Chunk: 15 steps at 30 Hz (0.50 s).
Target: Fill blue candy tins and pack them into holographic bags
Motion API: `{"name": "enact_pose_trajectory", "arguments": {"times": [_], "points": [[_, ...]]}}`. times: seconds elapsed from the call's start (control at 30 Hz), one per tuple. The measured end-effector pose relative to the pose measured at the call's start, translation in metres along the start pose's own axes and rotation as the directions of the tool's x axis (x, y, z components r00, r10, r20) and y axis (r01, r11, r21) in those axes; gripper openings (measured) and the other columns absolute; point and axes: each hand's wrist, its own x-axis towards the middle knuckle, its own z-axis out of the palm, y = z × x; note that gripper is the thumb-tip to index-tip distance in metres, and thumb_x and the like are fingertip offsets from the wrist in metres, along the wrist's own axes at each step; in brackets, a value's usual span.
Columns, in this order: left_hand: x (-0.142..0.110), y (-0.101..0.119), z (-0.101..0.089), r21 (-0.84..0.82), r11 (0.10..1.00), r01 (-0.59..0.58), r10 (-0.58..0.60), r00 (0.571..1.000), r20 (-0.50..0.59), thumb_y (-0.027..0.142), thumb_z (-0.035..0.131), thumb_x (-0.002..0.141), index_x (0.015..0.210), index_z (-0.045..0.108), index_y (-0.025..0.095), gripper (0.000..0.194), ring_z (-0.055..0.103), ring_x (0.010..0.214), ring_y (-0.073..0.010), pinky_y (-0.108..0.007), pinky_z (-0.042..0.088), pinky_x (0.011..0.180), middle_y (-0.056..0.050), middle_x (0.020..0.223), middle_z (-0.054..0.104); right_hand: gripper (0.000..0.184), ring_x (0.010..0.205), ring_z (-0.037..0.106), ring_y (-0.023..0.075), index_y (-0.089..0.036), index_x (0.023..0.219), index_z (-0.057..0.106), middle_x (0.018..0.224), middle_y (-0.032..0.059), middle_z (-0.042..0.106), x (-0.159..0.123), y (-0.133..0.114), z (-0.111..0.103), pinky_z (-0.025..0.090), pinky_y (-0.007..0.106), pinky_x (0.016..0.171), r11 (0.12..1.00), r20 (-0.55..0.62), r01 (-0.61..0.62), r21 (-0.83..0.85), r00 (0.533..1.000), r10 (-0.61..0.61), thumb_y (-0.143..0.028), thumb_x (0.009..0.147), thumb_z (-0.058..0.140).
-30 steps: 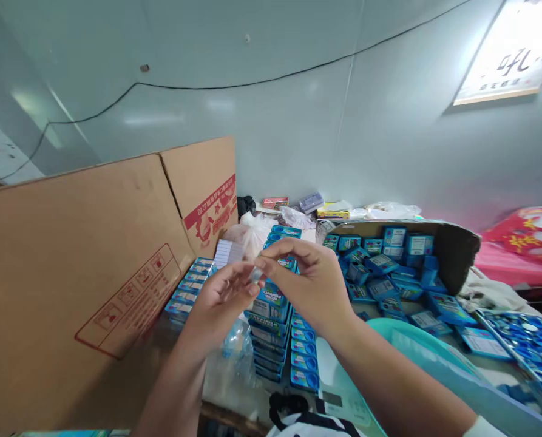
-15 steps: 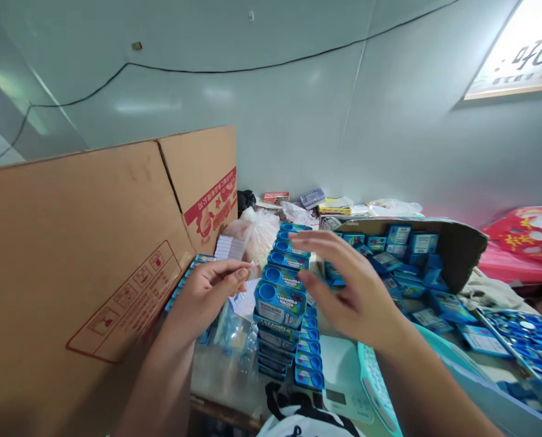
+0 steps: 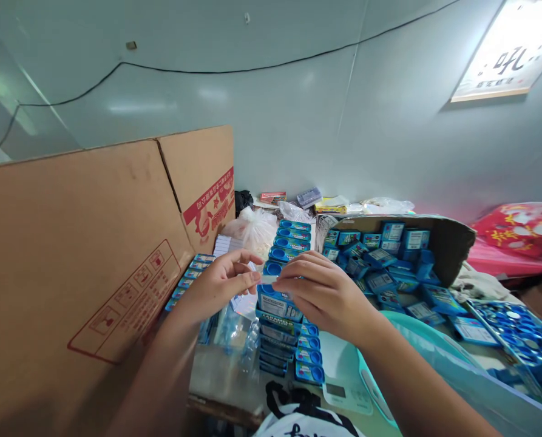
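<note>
Between my two hands a small pale translucent strip (image 3: 267,279) is stretched over the stacked boxes. My left hand (image 3: 232,279) pinches its left end between thumb and fingertips. At the other end, the closed fingertips of my right hand (image 3: 325,291) grip it too. Right below stands a row of blue caramel boxes (image 3: 278,308) with round blue windows, piled up and running back towards the wall. A second row of blue boxes (image 3: 309,357) lies beside it on the right. My right hand hides part of the rows.
A large cardboard box (image 3: 116,243) walls off the left. At right, an open carton (image 3: 453,249) holds loose blue boxes. Nearer are a turquoise basin (image 3: 434,334), a scale (image 3: 346,388) and a tray of blue-and-silver pieces (image 3: 521,328). A tied plastic bag (image 3: 252,229) sits behind.
My right hand has moved down and left from above the boxes, its fingers closing on the strip's right end. My left hand has shifted slightly right. The view has turned a little right.
</note>
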Motion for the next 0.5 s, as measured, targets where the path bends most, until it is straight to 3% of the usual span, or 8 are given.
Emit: {"name": "enact_pose_trajectory", "arguments": {"times": [0.2,0.5], "points": [[0.006,-0.004,-0.002,-0.065,0.998,-0.002,0.001,1.0,-0.005,0.042,0.07,0.082,0.113,0.059,0.023,0.038,0.059,0.065,-0.0118,-0.022,0.046,0.063,0.004,0.071,0.06,0.018,0.094,0.063,0.0205,-0.02,0.111,0.065,0.098,0.0076,0.069,-0.002,-0.003,0.001,0.053,0.038,0.084,0.992,0.054,-0.113,0.06,0.993,0.11,-0.015,0.097,0.054],[0.013,-0.008,-0.007,-0.053,0.998,0.019,-0.016,0.998,0.062,0.041,0.07,0.082,0.117,0.057,0.021,0.042,0.06,0.066,-0.0124,-0.022,0.045,0.062,0.002,0.073,0.061,0.022,0.089,0.062,0.0207,-0.016,0.11,0.063,0.097,0.0104,0.068,-0.003,-0.005,-0.002,0.053,0.039,0.081,0.994,0.139,-0.066,-0.092,0.987,0.078,-0.009,0.097,0.047]]}}
